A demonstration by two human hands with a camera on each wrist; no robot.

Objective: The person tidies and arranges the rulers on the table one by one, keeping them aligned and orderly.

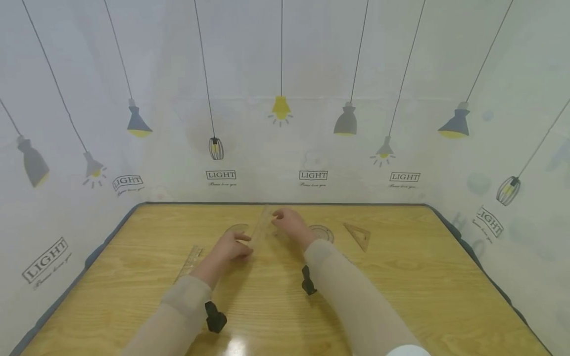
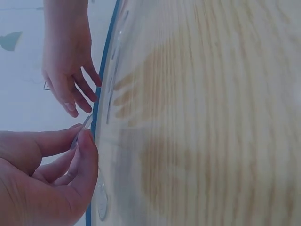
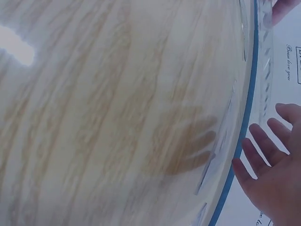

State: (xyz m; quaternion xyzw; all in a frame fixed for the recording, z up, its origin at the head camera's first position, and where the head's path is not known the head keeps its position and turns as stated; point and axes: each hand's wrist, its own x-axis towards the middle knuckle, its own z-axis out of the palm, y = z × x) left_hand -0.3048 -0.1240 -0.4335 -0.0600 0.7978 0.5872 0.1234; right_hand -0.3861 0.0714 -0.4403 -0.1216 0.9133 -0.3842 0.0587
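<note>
My left hand (image 1: pixel 229 247) pinches a clear plastic ruler (image 1: pixel 260 228) near its lower end, between thumb and fingers. In the left wrist view the strip's edge (image 2: pixel 82 132) shows between the thumb and fingertips. The ruler slants up above the table, and in the right wrist view small markings run along its clear length (image 3: pixel 267 66). My right hand (image 1: pixel 290 225) hovers beside the ruler's far end. Its fingers (image 3: pixel 261 157) are spread and loosely bent, apart from the ruler, with nothing in them.
On the wooden table (image 1: pixel 262 306) lie a second clear ruler (image 1: pixel 191 259) at left, a rounded clear protractor (image 1: pixel 238 228) behind my left hand, a round clear protractor (image 1: pixel 322 231) and a set square (image 1: pixel 359 237) at right. A lamp-printed cloth (image 1: pixel 267 148) surrounds the table.
</note>
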